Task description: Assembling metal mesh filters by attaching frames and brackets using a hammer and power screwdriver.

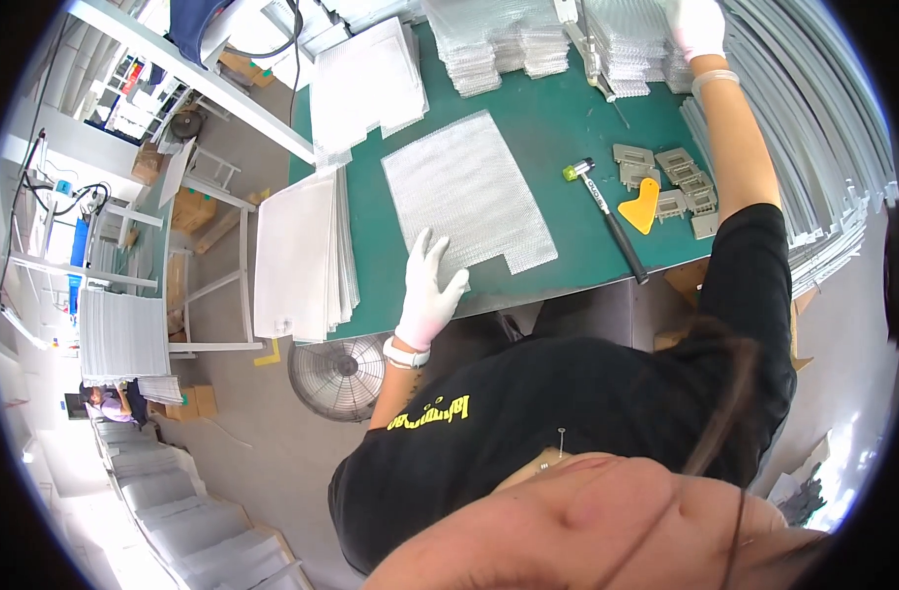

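Hands (433,292) (696,28) well apart, right arm (743,143) outstretched

Surface (368,231): flat green top
Floor (223,438): grey, bearing a yellow tape mark (267,360)
Fan (344,366): round, wire-caged, near the surface's left corner
Stand (245,275): white metal legs and crossbars, left of the surface
Cartons (192,209): brown cardboard, beside the stand
Light: bright white glare, lower right

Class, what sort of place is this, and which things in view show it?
Probably a factory or packing workshop. The green worktable bears stacks of pale, textured sheets, a hammer lies toward its near edge, and a large caged fan stands nearby.
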The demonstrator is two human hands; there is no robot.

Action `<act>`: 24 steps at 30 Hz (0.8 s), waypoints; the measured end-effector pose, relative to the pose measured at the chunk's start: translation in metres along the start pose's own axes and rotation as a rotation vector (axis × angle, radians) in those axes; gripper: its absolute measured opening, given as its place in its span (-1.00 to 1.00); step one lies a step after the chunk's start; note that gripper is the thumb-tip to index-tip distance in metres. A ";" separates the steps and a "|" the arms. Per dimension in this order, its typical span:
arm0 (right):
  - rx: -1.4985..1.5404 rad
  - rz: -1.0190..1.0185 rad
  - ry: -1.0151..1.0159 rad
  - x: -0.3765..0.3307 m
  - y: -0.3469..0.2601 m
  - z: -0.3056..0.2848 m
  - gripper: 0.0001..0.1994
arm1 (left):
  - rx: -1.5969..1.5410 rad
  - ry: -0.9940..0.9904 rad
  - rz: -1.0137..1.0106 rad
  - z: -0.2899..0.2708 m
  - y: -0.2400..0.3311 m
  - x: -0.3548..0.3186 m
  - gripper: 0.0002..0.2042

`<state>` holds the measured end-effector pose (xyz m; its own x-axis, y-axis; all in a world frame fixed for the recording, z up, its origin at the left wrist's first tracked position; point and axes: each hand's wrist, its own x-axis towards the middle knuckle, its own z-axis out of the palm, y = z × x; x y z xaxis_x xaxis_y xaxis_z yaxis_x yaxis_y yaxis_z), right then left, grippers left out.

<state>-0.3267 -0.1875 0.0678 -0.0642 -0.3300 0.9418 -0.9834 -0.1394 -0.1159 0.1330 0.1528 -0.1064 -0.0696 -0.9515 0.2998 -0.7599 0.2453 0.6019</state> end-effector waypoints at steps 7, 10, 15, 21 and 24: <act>0.146 -0.518 -0.100 -0.071 -0.122 -0.087 -0.70 | -1.246 -0.402 -0.015 0.028 0.023 0.080 -0.57; 0.175 -0.598 -0.698 -0.116 -0.214 -0.144 -0.67 | -2.243 -0.135 0.036 0.058 0.055 0.126 -0.52; 0.698 -0.558 -0.746 -0.181 -0.223 -0.168 -0.34 | -1.197 0.410 0.037 0.031 0.056 0.121 -0.53; 0.769 0.108 -0.688 -0.182 -0.185 -0.195 -0.17 | -1.084 0.136 -0.235 -0.039 0.014 0.026 -0.51; 0.867 0.477 -1.088 -0.200 -0.192 -0.213 -0.15 | -1.107 0.004 -0.483 -0.047 0.026 -0.004 -0.39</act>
<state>-0.1613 0.1038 -0.0311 0.1959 -0.9745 0.1096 -0.4741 -0.1920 -0.8593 0.1439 0.1719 -0.0567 0.0722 -0.9889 -0.1302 0.2581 -0.1076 0.9601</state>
